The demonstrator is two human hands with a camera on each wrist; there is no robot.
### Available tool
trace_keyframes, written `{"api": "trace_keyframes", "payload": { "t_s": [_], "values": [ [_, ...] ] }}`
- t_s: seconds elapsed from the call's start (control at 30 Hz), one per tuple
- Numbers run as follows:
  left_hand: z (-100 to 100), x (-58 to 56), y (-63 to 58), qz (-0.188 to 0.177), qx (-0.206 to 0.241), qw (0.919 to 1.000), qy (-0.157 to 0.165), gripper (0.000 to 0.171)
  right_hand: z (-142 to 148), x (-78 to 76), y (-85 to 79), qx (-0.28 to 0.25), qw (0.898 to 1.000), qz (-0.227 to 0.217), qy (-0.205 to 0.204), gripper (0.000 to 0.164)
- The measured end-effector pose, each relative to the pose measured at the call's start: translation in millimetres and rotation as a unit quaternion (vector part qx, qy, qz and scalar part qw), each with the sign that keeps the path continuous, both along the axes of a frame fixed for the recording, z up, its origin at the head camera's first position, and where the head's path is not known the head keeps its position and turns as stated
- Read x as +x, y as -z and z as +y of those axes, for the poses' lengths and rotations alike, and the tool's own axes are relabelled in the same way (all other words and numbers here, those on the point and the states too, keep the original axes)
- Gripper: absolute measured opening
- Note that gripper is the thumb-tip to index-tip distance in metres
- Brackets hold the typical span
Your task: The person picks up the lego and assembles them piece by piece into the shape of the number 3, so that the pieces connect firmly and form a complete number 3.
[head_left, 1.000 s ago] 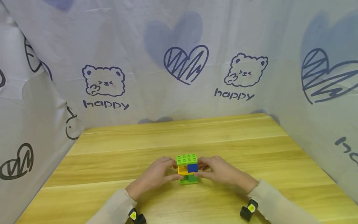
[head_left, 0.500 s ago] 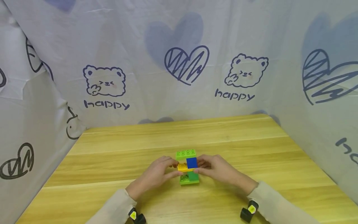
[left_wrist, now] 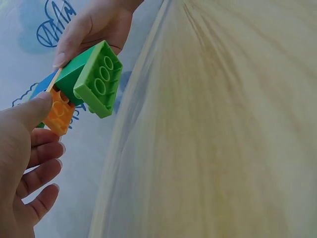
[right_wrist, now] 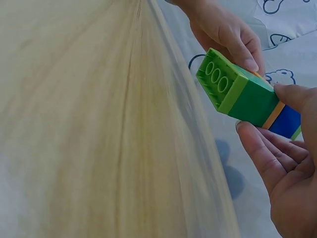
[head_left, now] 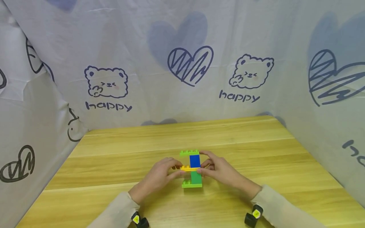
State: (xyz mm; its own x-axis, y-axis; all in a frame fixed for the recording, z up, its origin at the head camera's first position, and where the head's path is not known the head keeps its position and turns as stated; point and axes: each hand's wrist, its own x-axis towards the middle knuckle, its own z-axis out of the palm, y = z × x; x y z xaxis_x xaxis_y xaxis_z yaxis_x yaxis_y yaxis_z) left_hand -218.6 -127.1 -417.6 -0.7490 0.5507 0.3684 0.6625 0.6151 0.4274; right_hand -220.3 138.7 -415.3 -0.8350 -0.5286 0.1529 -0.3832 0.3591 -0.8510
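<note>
Held up between both hands in the head view is a stack of toy building blocks. Its light green top plate (head_left: 188, 153) lies over a blue block (head_left: 195, 161), then a yellow plate (head_left: 190, 169), a green block (head_left: 196, 177) and a light green bottom plate (head_left: 191, 186). Both blocks sit at the right end, leaving gaps on the left. My left hand (head_left: 162, 172) pinches the yellow plate's left end. My right hand (head_left: 218, 166) grips the right side, thumb by the yellow plate, index finger near the top plate. Both wrist views show the bottom plate's hollow underside (left_wrist: 101, 79).
A wood-grain table (head_left: 119, 148) spreads beneath the hands. White cloth (head_left: 142, 63) with bear and heart drawings hangs behind it and on both sides. Each wrist wears a black strap device with a yellow mark.
The stack has tilted so its top plate, whose studs faced me earlier, is now seen nearly edge-on. My right index finger has moved up towards the top plate. The left hand has barely moved.
</note>
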Motion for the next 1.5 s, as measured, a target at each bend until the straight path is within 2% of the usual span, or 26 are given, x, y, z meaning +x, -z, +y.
{"api": "trace_keyframes", "payload": {
  "t_s": [0.27,0.57,0.77,0.93,1.13,1.23,1.37,1.5],
  "values": [
    [1,-0.2,1.7,0.055,-0.017,0.9982,0.015,0.017,-1,-1.8,3.3,-0.016,0.999,-0.037,-0.003,0.077],
    [2,-2.6,6.4,0.071,-0.024,0.997,0.022,0.016,0,-3.4,6.5,-0.015,0.997,-0.075,-0.013,0.08],
    [3,-2.5,8.8,0.048,-0.032,0.9982,0.016,0.017,1,-4.6,9.1,-0.002,0.996,-0.083,-0.027,0.08],
    [4,-2.4,11.4,0.018,-0.043,0.9989,0.009,0.019,0,-5.8,12.1,0.001,0.994,-0.107,-0.026,0.078],
    [6,-3.2,14.6,0.006,-0.046,0.9989,0.006,0.021,0,-6.3,14.7,0.005,0.991,-0.129,-0.019,0.077],
    [7,-3.5,15.8,-0.015,-0.046,0.9988,0.005,0.02,0,-6.0,15.4,0.011,0.99,-0.136,-0.019,0.077],
    [7,-3.3,16.6,-0.042,-0.045,0.9981,0.005,0.021,0,-6.0,16.9,0.019,0.99,-0.137,-0.02,0.078],
    [8,-3.3,18.0,-0.041,-0.047,0.998,0.006,0.021,0,-6.6,18.6,0.029,0.991,-0.128,-0.022,0.078]
  ]
}}
